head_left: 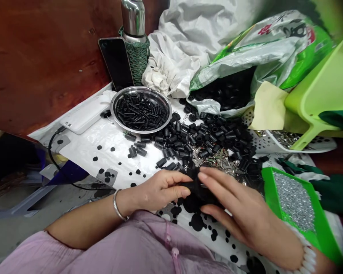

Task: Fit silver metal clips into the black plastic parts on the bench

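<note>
Hands: left hand [157,190] and right hand [234,201] meet near the front edge, left narrowly pinching a black bundle [198,190], right curved around it from the other side; its exact shape is hidden
Bundle: held just above a white spotted sheet [88,152], close to the person's pink sleeve [103,243]
Gathered: a steel plate [169,110] on the far left holds a heap of ribbed black parts [140,112]
Loose: black sleeves [208,137] lie scattered across the middle, mixed near the hands with silver metal pieces [214,167]
Bagged: black rings [223,93] fill the mouth of a printed plastic sack [263,49] at the far right
Right edge: a green tray [270,186] of small silver parts [294,201] sits just beside the right hand, leaving little room
Left side: open sheet lies between the left forearm and a white power bank [82,114]
Far edge: a phone [116,62] and steel flask [133,19] stand against a reddish wooden board [45,61]
</note>
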The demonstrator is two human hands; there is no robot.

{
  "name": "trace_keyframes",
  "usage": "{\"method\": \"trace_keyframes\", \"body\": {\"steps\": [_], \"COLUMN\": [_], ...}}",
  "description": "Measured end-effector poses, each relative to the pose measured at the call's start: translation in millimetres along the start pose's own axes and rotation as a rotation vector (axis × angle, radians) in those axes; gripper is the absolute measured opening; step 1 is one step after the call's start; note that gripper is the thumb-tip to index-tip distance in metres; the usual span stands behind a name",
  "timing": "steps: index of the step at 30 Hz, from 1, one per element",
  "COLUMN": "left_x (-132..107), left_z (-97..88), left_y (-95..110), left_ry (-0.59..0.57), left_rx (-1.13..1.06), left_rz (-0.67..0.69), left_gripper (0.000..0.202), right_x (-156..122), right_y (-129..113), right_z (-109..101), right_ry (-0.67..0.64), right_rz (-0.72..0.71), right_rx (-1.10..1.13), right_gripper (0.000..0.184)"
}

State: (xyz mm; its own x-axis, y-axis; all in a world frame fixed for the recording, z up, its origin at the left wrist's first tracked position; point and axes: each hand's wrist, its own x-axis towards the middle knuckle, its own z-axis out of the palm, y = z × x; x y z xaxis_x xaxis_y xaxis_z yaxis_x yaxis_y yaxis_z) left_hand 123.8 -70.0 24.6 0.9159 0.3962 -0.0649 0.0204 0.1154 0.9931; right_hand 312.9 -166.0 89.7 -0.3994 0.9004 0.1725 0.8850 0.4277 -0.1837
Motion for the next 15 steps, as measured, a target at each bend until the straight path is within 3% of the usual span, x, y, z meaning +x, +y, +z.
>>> {"method": "trace_keyframes", "body": {"steps": [3, 6, 9, 11, 15], "left_x": [-2.2, -3.9, -4.9, -5.3, -5.7], "left_z": [2.0, 5.7, 7.2, 6.4, 3.1], "left_y": [4.4, 5.3, 3.0, 1.9, 2.8], "left_ry": [-0.018, 0.054, 0.108, 0.072, -0.076], "left_rx": [0.052, 0.257, 0.35, 0.268, -0.106], "left_rz": [0.045, 0.195, 0.245, 0.194, -0.02], "left_gripper": [0.023, 0.022, 0.025, 0.022, 0.02], "right_x": [2.1, 5.0, 5.8, 5.4, 6.4], "right_y": [-3.0, -4.8, -5.2, -5.5, -5.2], "right_z": [3.5, 11.0, 14.3, 11.6, -2.6], "right_ry": [0.054, 0.083, 0.068, 0.051, -0.034], "right_rz": [-0.071, -0.027, 0.009, 0.007, 0.017], "right_rx": [-0.03, 0.039, 0.087, 0.105, 0.194], "right_gripper": [0.04, 0.034, 0.031, 0.032, 0.044]}}
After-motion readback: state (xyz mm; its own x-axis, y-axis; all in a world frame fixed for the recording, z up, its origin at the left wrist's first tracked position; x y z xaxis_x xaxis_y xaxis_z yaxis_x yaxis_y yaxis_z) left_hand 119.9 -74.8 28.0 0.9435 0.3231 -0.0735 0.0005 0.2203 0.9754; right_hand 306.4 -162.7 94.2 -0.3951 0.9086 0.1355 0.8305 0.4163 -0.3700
